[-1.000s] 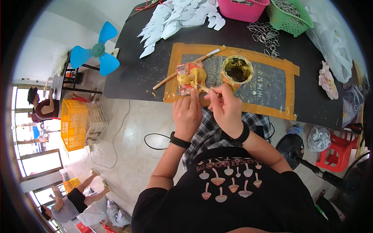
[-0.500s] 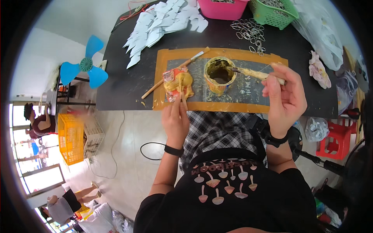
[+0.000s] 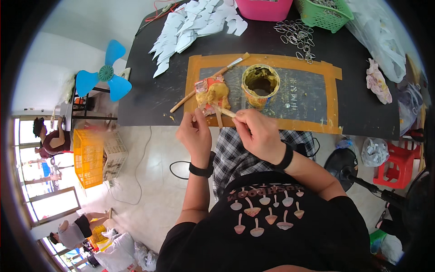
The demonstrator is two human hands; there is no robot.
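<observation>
My right hand (image 3: 263,136) pinches a stick brush with a pale wooden handle (image 3: 228,113). Its tip points left, close to a red packet (image 3: 202,85) heaped with a yellow, glue-like mass (image 3: 216,93). My left hand (image 3: 195,138) is closed just below the packet; what its fingertips hold, if anything, cannot be made out. A thin tan strip (image 3: 219,119) hangs down beside the brush, over the table's front edge. To the right stands an open pot (image 3: 259,101), crusted yellow, with dark liquid inside. A second, wooden-handled paintbrush (image 3: 183,101) lies slantwise behind the packet.
Packet and pot rest on a dark work mat (image 3: 306,81) edged with brown tape. Behind lie white cut-out sheets (image 3: 199,20), metal rings (image 3: 297,36), a pink basket (image 3: 265,10) and a green basket (image 3: 327,19). A crumpled pink cloth (image 3: 378,81) lies at right.
My right hand has swung left and down from beside the pot, bringing the brush to the packet. My left hand has drawn slightly left, away from the strip.
</observation>
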